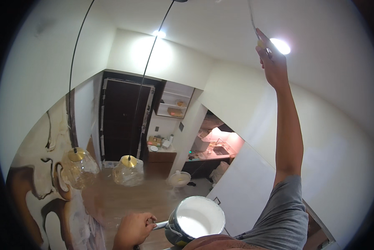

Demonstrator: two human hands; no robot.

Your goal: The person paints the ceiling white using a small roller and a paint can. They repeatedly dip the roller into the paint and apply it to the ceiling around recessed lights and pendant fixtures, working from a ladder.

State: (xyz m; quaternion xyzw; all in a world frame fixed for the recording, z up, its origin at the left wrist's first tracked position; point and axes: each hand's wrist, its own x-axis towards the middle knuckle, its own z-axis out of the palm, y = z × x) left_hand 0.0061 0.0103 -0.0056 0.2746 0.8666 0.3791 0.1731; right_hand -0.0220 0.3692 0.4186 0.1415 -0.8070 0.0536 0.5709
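Note:
My right hand [274,66] is raised high against the white ceiling, its arm stretched up at the right. Its fingers are closed round a thin tool with a yellow part [261,43]; a narrow pale strip rises from it, and its exact kind cannot be made out. Low in the view, my left hand [133,228] is closed on the end of a silver metal bar [160,225]. Right beside that bar stands a dark bucket [174,228] with a whitened inner wall. Smooth white paint-like material [195,223] fills part of it.
Two glass pendant lamps, one left [81,168] and one nearer the middle [128,173], hang on long black cords. Lit ceiling lights [281,46] glow overhead. Beyond are a dark door [124,118], a shelf unit [174,102], a kitchen counter [208,156] and a pale round item [179,178].

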